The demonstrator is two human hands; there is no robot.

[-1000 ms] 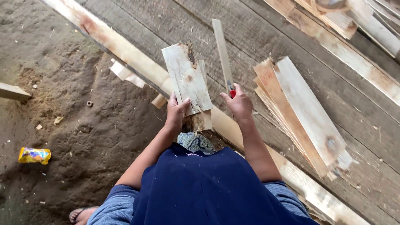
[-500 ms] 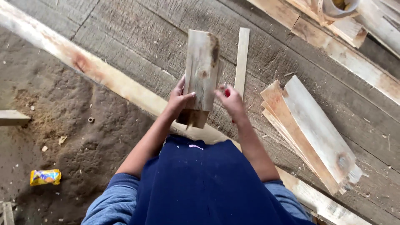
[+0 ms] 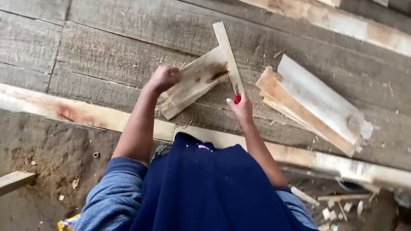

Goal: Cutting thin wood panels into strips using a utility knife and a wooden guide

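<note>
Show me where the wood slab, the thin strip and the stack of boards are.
Wood slab [image 3: 192, 83]: head view, on the middle of its flat face.
Thin strip [image 3: 225, 45]: head view, on its upper part.
Stack of boards [image 3: 314, 100]: head view, on the top board's face.

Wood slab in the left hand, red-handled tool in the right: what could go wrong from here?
1. The left hand grips the wood slab at one edge only, tilted off the floor; it could twist or slip.
2. The right hand holds a red-handled tool close to the slab and the thin strip; a slip could reach the fingers.
3. The slab's split, splintered end could give splinters to bare skin.
</note>
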